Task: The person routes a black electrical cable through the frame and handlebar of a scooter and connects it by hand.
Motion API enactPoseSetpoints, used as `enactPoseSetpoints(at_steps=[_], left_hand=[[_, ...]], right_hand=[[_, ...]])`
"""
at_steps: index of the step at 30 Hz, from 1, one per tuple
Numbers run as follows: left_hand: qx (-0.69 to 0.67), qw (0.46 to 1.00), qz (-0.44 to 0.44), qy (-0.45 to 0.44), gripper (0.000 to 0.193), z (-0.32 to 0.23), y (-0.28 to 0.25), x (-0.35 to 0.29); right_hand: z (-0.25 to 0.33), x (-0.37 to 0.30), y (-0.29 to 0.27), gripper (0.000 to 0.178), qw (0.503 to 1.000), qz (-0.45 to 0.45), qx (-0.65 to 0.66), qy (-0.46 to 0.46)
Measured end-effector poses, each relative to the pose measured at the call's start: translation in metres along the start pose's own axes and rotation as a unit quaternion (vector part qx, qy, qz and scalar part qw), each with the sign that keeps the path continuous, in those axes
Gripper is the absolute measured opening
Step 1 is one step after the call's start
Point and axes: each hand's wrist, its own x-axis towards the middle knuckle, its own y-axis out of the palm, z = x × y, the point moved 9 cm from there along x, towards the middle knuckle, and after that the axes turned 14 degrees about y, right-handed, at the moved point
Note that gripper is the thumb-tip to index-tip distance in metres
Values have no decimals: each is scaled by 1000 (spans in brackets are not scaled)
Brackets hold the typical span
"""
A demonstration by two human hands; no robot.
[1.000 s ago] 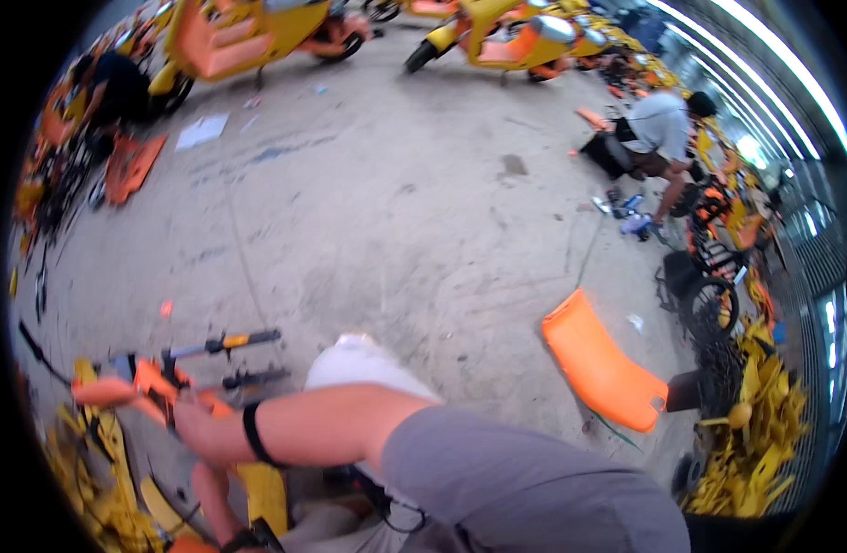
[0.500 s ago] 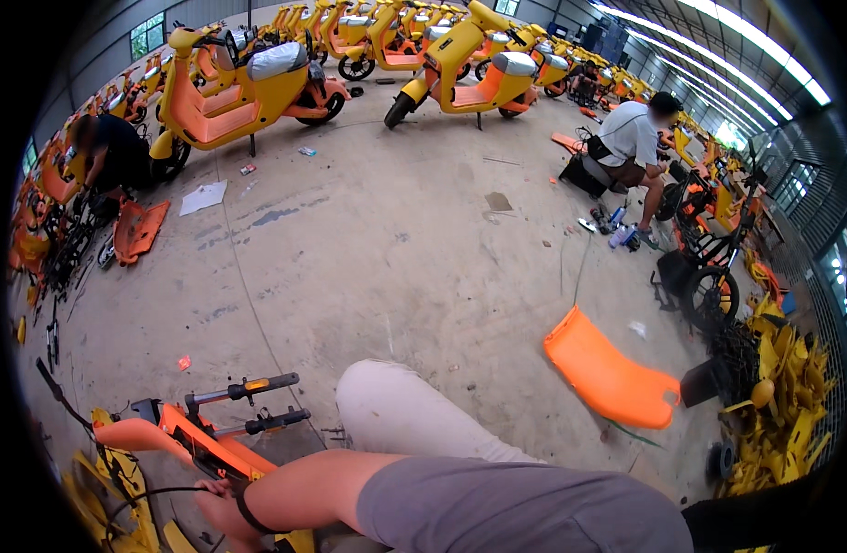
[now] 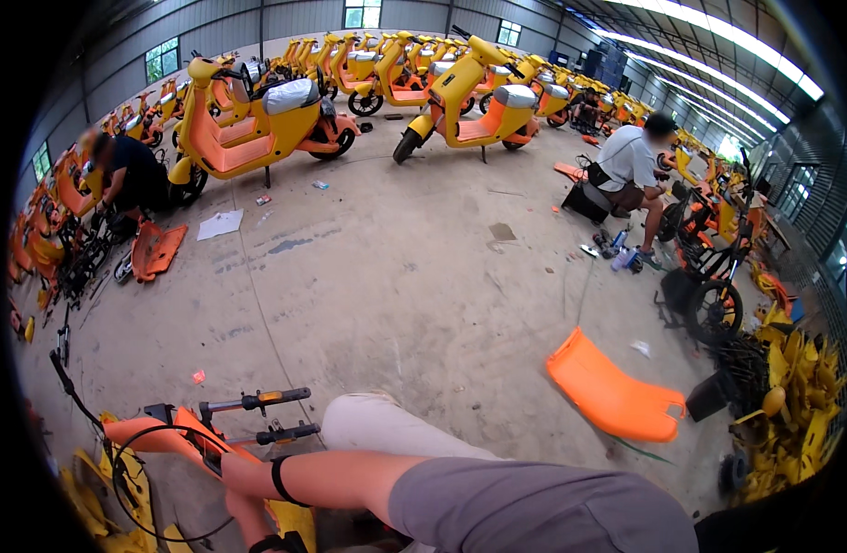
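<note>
- Orange shell [image 3: 156, 441] is at 8 o'clock, low by the floor [image 3: 368, 295], with two fork legs [image 3: 290, 433] running from it toward 3 o'clock and a black handlebar [image 3: 64, 371] off toward 10
- Right hand [image 3: 237, 470] is at the shell's 4 o'clock end; its fingers are hidden, so I cannot tell how far open it is or what it has hold of
- Left hand [image 3: 239, 502] is just below, at the right hand's 6 o'clock; its grip cannot be told either
- Cable [image 3: 114, 470] loops wide at the shell's 8 o'clock; best kept outside both wrists, so a pull does not snag it
- Right arm reaches far across the body; turning square to 8 o'clock should give steadier force
- One hand bracing the shell would help, as legs and handlebar could make it swing
- Knee [image 3: 368, 424] is near the fork tips, at their 4 o'clock, so leave it room
</note>
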Motion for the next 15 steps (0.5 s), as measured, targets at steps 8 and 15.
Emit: enactPoseSetpoints(at_steps=[8, 15], left_hand=[[14, 1000, 7, 4, 35, -19, 4, 9], [31, 999, 23, -16, 35, -11, 5, -7]], right_hand=[[11, -18, 32, 32, 436, -180, -823, -318], [21, -34, 5, 24, 405, -164, -821, -369]])
